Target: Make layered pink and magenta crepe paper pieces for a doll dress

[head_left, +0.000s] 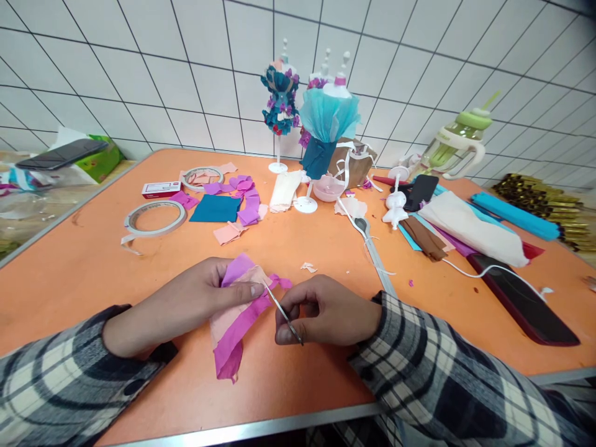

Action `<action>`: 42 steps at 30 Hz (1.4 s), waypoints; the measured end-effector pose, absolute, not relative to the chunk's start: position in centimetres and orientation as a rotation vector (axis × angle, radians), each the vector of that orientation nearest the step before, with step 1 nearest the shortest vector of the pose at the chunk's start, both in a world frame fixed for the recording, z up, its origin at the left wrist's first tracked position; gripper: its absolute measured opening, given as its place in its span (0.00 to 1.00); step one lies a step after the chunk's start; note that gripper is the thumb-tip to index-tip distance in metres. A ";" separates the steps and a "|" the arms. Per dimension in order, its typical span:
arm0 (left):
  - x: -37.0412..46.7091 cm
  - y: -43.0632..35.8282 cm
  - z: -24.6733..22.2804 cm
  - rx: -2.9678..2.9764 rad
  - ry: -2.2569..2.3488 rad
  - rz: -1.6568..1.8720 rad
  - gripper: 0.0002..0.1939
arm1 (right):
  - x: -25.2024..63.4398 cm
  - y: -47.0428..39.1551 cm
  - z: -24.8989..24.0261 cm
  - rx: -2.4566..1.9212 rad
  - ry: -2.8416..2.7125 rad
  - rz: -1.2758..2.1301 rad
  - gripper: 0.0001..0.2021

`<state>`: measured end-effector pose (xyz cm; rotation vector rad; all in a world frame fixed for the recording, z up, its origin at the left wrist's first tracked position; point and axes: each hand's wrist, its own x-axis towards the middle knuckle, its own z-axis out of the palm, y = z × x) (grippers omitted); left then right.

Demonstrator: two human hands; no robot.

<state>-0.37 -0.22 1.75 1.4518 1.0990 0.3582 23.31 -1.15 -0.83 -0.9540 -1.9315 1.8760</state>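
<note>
Layered crepe paper, peach with purple and magenta strips (pixel 242 334), hangs from my left hand (pixel 200 295), the thumb pressing on its top. My right hand (pixel 321 311) is closed around a thin metal tool (pixel 282 310), pinched between thumb and fingers. The tool's upper tip touches the paper beside my left thumb; its lower end sticks out below my right fingers. What kind of tool it is cannot be made out for sure. A few small peach scraps (pixel 308 267) lie on the orange table (pixel 186 397) beyond my hands.
Tape rolls (pixel 155 217), a teal square (pixel 215 208) and purple pieces lie back left. Small dress forms in paper (pixel 329 118) stand at the back. A grey strap-like item (pixel 378 259), folded papers (pixel 470 223), a phone (pixel 526 301) and a green-lidded bottle (pixel 451 143) are on the right.
</note>
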 end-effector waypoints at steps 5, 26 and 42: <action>-0.2 0.0 1.9 1.450 1.081 0.338 0.19 | 23.3 -1.2 -0.6 -0.942 -1.925 1.879 0.16; -0.7 0.2 1.8 1.484 1.028 0.351 0.17 | 23.3 -1.2 -0.5 -0.924 -1.921 1.883 0.16; -0.8 0.0 1.7 1.386 0.994 0.486 0.14 | 23.0 -1.3 -0.6 -0.935 -1.923 1.835 0.14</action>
